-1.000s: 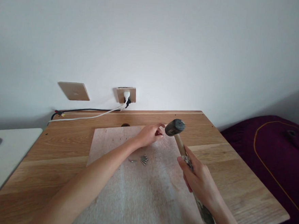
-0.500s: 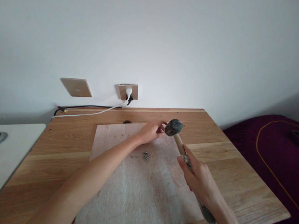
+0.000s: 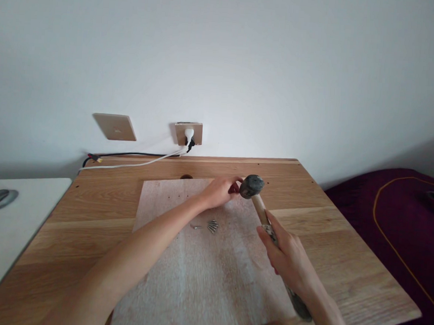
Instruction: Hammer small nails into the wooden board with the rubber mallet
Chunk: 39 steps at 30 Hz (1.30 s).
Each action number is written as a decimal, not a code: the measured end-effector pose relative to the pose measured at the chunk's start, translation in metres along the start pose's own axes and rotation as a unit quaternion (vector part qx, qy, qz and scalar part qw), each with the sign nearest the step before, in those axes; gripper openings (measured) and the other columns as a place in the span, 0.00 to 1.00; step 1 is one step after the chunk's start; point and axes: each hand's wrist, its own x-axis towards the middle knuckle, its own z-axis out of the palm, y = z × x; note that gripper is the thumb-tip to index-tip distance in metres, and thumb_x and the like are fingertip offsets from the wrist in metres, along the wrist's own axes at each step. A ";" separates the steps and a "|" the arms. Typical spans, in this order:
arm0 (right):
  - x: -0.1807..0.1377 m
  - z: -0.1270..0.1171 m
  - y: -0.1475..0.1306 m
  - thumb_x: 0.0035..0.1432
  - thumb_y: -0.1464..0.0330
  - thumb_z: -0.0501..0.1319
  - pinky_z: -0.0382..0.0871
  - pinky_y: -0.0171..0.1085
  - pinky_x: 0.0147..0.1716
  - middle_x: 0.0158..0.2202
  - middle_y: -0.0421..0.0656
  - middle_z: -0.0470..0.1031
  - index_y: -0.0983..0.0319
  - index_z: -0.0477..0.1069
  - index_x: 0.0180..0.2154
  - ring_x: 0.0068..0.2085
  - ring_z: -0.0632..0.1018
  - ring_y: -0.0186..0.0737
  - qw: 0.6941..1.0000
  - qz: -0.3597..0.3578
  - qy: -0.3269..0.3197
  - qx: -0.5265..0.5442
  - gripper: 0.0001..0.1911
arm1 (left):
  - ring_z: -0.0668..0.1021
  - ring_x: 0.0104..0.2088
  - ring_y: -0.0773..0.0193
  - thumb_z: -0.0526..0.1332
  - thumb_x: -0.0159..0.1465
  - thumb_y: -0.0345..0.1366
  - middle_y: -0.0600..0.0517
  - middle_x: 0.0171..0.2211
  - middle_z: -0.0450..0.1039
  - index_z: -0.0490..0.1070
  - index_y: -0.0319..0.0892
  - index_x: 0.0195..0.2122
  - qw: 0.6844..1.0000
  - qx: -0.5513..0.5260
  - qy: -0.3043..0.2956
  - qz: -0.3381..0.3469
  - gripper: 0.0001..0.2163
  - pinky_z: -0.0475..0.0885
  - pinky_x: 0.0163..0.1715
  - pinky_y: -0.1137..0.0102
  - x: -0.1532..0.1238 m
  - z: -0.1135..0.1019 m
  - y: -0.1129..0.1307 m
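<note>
The hammer (image 3: 253, 186) has a dark, rounded metal head and a pale wooden handle. The right hand (image 3: 286, 259) is clenched around the handle. The head is just beside the left hand (image 3: 220, 191), whose fingers pinch something too small to tell. Below this hand, small metal nails (image 3: 211, 225) lie on a thin pale board (image 3: 201, 280).

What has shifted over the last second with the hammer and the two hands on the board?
The dark metal head of the wooden-handled hammer dropped a little and closed in on the left hand, whose fingertips stay pinched at the far end of the pale plywood board. The right hand keeps the same grip on the handle. The loose steel nails lie where they were.
</note>
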 end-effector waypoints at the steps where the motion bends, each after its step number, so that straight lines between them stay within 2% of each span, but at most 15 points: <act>1: -0.002 0.000 0.000 0.64 0.47 0.53 0.66 0.39 0.20 0.14 0.36 0.67 0.68 0.69 0.66 0.15 0.71 0.45 1.000 0.009 0.001 0.005 0.41 | 0.83 0.36 0.61 0.66 0.64 0.27 0.48 0.39 0.84 0.76 0.41 0.55 1.000 0.001 -0.001 0.000 0.17 0.76 0.41 0.68 0.000 0.000 0.000; 4: -0.011 0.001 0.004 0.64 0.46 0.52 0.66 0.39 0.18 0.15 0.34 0.68 0.67 0.65 0.69 0.14 0.71 0.44 0.999 0.042 0.000 0.029 0.43 | 0.83 0.38 0.62 0.66 0.64 0.26 0.46 0.42 0.83 0.75 0.39 0.54 1.000 0.003 -0.002 0.002 0.17 0.76 0.42 0.68 -0.003 -0.010 0.004; 7: -0.019 0.004 0.011 0.64 0.45 0.53 0.67 0.38 0.17 0.15 0.33 0.68 0.65 0.65 0.69 0.14 0.72 0.44 0.996 0.069 -0.006 0.046 0.43 | 0.82 0.43 0.61 0.64 0.65 0.26 0.45 0.46 0.82 0.75 0.40 0.52 0.997 0.046 -0.033 0.051 0.15 0.75 0.47 0.67 -0.019 -0.036 0.019; 10: -0.022 0.009 0.021 0.64 0.46 0.54 0.66 0.37 0.17 0.15 0.35 0.69 0.65 0.68 0.67 0.14 0.72 0.44 0.997 0.065 0.008 0.034 0.40 | 0.80 0.41 0.60 0.62 0.62 0.25 0.49 0.41 0.80 0.77 0.42 0.44 0.971 0.145 -0.154 0.110 0.11 0.72 0.44 0.67 -0.044 -0.065 0.042; 12: -0.023 0.011 0.026 0.65 0.47 0.54 0.66 0.37 0.18 0.17 0.37 0.72 0.64 0.71 0.65 0.16 0.74 0.45 0.998 0.048 0.029 0.026 0.38 | 0.80 0.39 0.60 0.63 0.61 0.26 0.50 0.41 0.79 0.76 0.43 0.43 0.954 0.190 -0.213 0.096 0.09 0.71 0.41 0.67 -0.061 -0.076 0.056; 16: -0.020 0.014 0.031 0.65 0.48 0.55 0.70 0.38 0.22 0.22 0.42 0.78 0.62 0.73 0.63 0.23 0.80 0.49 0.999 0.024 0.048 0.005 0.34 | 0.79 0.37 0.60 0.64 0.62 0.29 0.51 0.41 0.77 0.75 0.44 0.41 0.932 0.237 -0.266 0.062 0.07 0.67 0.34 0.67 -0.077 -0.077 0.067; 22: -0.020 0.017 0.031 0.66 0.49 0.54 0.70 0.39 0.23 0.24 0.44 0.79 0.62 0.75 0.62 0.25 0.82 0.51 0.998 0.013 0.060 0.004 0.33 | 0.77 0.37 0.62 0.63 0.63 0.23 0.52 0.37 0.75 0.74 0.44 0.35 0.930 0.223 -0.289 0.050 0.08 0.65 0.35 0.68 -0.069 -0.071 0.060; 26: -0.021 0.015 0.029 0.66 0.47 0.53 0.69 0.38 0.22 0.19 0.41 0.75 0.64 0.72 0.64 0.21 0.79 0.49 0.998 0.036 0.035 0.025 0.36 | 0.75 0.33 0.64 0.63 0.60 0.21 0.54 0.31 0.74 0.73 0.43 0.32 0.944 0.170 -0.280 0.050 0.09 0.64 0.33 0.70 -0.064 -0.076 0.055; 28: -0.021 0.013 0.027 0.66 0.46 0.53 0.68 0.38 0.21 0.18 0.39 0.73 0.65 0.72 0.64 0.19 0.77 0.48 0.998 0.045 0.029 0.033 0.38 | 0.75 0.31 0.66 0.62 0.60 0.20 0.55 0.30 0.74 0.74 0.43 0.33 0.958 0.119 -0.257 0.055 0.10 0.65 0.33 0.71 -0.059 -0.076 0.049; 30: -0.020 0.012 0.026 0.66 0.46 0.53 0.68 0.38 0.21 0.18 0.39 0.74 0.66 0.71 0.64 0.19 0.77 0.48 0.998 0.044 0.022 0.035 0.38 | 0.76 0.31 0.67 0.63 0.61 0.21 0.55 0.31 0.77 0.77 0.43 0.35 0.977 0.065 -0.193 0.055 0.09 0.67 0.34 0.72 -0.051 -0.071 0.040; 32: -0.020 0.013 0.026 0.66 0.47 0.53 0.68 0.38 0.21 0.19 0.40 0.75 0.66 0.71 0.64 0.20 0.78 0.48 0.998 0.039 0.020 0.036 0.38 | 0.78 0.32 0.66 0.64 0.64 0.24 0.54 0.33 0.80 0.78 0.42 0.37 0.994 0.029 -0.096 0.038 0.07 0.70 0.37 0.72 -0.040 -0.061 0.030; 34: -0.019 0.015 0.029 0.66 0.47 0.54 0.69 0.38 0.22 0.21 0.41 0.77 0.65 0.72 0.64 0.22 0.79 0.48 0.998 0.029 0.032 0.035 0.36 | 0.80 0.33 0.65 0.66 0.65 0.27 0.52 0.34 0.81 0.79 0.41 0.38 1.000 0.019 -0.018 0.013 0.04 0.71 0.38 0.71 -0.030 -0.048 0.020; 36: -0.018 0.018 0.033 0.66 0.48 0.54 0.69 0.37 0.22 0.21 0.42 0.77 0.64 0.73 0.63 0.23 0.81 0.49 0.998 0.017 0.053 0.034 0.34 | 0.81 0.34 0.63 0.66 0.65 0.26 0.52 0.34 0.82 0.79 0.41 0.37 1.000 0.022 0.019 -0.001 0.04 0.72 0.38 0.70 -0.023 -0.036 0.012; 39: -0.018 0.021 0.038 0.66 0.49 0.54 0.70 0.37 0.23 0.23 0.43 0.78 0.63 0.74 0.62 0.25 0.82 0.50 0.997 0.006 0.074 0.032 0.33 | 0.81 0.33 0.63 0.66 0.64 0.24 0.52 0.33 0.82 0.79 0.40 0.36 0.999 0.028 0.032 -0.004 0.05 0.72 0.37 0.70 -0.021 -0.025 0.003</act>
